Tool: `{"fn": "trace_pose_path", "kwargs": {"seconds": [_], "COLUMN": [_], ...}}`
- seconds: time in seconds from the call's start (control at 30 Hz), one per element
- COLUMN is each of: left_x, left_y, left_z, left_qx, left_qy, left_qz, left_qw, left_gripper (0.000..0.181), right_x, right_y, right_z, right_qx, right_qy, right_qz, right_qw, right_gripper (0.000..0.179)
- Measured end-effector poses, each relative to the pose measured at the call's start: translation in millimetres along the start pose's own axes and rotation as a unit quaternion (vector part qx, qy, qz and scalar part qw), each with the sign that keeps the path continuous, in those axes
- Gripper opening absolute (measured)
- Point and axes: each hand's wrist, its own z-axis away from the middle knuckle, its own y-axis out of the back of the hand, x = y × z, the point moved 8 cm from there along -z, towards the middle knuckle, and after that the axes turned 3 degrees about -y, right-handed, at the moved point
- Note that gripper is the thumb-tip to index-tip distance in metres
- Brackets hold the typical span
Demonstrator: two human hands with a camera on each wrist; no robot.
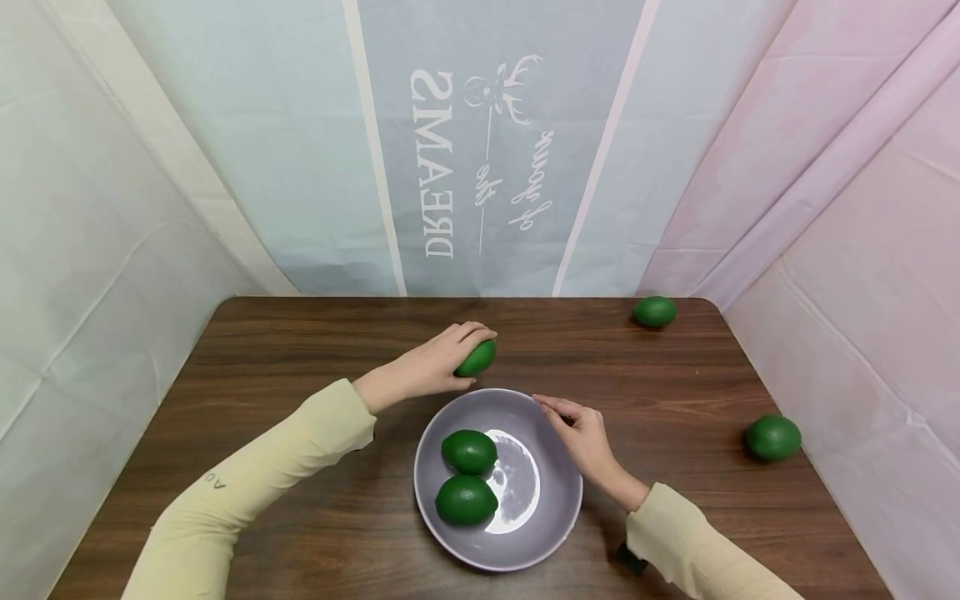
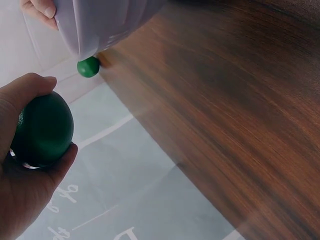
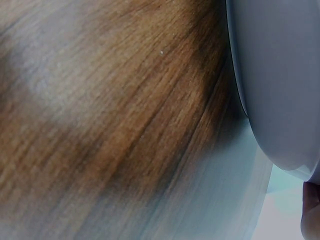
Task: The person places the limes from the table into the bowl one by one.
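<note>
Held lime (image 1: 477, 358): in the left hand (image 1: 431, 365), off the bowl's far-left rim. Left hand is part-way closed, fingers over the top and thumb on the near side, firm hold; left wrist view shows the same lime gripped between thumb and fingers. Whether it clears the surface (image 1: 360, 517), hard to tell.

Purple-grey bowl (image 1: 555, 500): just on the near side of the left hand, to its right, and left of the right hand (image 1: 588, 442). Right hand has fingers bent, tips together at the far-right rim, pinching it. Right wrist view catches only the bowl's outside and a bit of finger.

Inside the bowl, nearer the person than the left hand: upper lime (image 1: 469, 452) and lower lime (image 1: 467, 500), one nearer than the other, touching or almost. Both sit in the bowl's left half, away from the right hand.

Outside the bowl: right-edge lime (image 1: 773, 437), straight right of the right hand, well apart. Far-corner lime (image 1: 655, 311), beyond the right hand and to its right.

Surface is dark brown wood grain under everything. Pale yellow sleeves behind both hands. Beyond the hands hangs a blue-grey cloth (image 1: 300, 125), white reversed lettering, DREAMS readable, plus an antlered deer head.
</note>
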Motion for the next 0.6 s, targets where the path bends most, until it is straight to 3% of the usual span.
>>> {"fn": "trace_pose_path", "kwargs": {"seconds": [0.6], "left_x": [15.9], "left_y": [1.9], "left_z": [-0.2], "left_qx": [-0.013], "left_qy": [-0.017], "left_qz": [-0.004], "left_qw": [0.9998], "left_gripper": [0.067], "right_x": [0.3], "right_y": [0.1], "right_z": [0.3], "right_qx": [0.001], "right_qy": [-0.001], "right_qz": [0.004], "right_qw": [1.0], "right_gripper": [0.017]}}
